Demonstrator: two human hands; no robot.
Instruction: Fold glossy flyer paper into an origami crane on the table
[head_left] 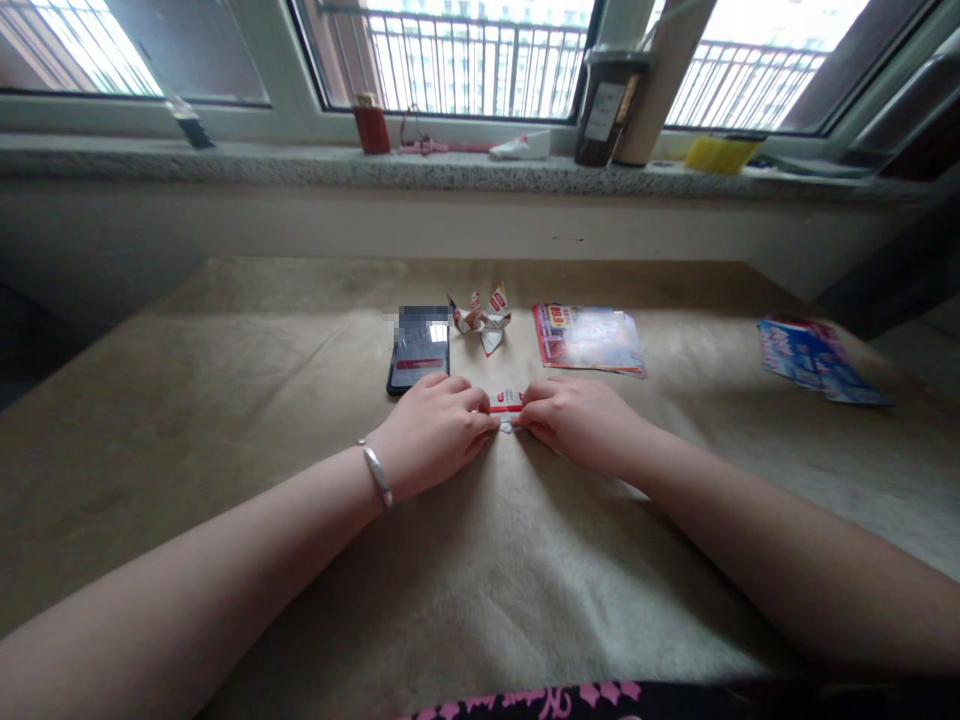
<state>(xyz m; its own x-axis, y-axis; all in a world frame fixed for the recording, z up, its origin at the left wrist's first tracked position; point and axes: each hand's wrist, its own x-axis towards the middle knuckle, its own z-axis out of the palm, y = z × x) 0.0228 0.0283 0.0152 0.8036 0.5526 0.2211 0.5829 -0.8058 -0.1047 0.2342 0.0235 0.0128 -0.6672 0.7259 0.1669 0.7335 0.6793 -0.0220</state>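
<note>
Between my two hands lies a small folded piece of printed paper [506,402], white with red, on the brown table cover. My left hand [439,432], with a silver bracelet at the wrist, closes its fingers on the paper's left end. On the right end my right hand [574,415] does the same, fingers bent and pressed together. The fingers hide both ends of the paper. Just beyond my left hand lies a phone [420,350] with its screen lit. Beside the phone stand folded paper figures [487,318] with pointed tips.
A stack of colourful leaflets [589,338] lies beyond my right hand. More blue leaflets [817,358] are fanned out at the far right of the table [225,400]. On the windowsill [285,165] stand a red bottle [372,125], a dark jar [604,110] and a yellow item [721,153].
</note>
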